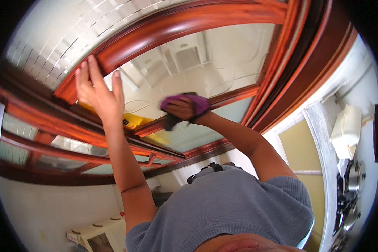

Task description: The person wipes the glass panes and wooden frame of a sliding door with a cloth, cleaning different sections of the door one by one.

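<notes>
My left hand (97, 91) rests with fingers spread against the edge of a glossy red-brown wooden door frame (182, 28), holding nothing. Bunched in my right hand (183, 110) is a purple and dark cloth (203, 104), blurred as if in motion. It lies over the wooden crossbar (236, 96) between a large clear glass pane (233, 53) and a smaller frosted pane (220, 123). Whether the cloth touches the glass or only the wood, I cannot tell. Something yellow bearing writing (136, 121) shows beside the crossbar, near my left wrist.
Left of me stands another wooden-framed glazed panel (82, 151). To the right runs a kitchen counter (315, 138) with a cream plastic container (346, 132) and metal pots (355, 178). A pale cabinet (113, 234) is at lower left. White furniture (187, 53) appears through or in the glass.
</notes>
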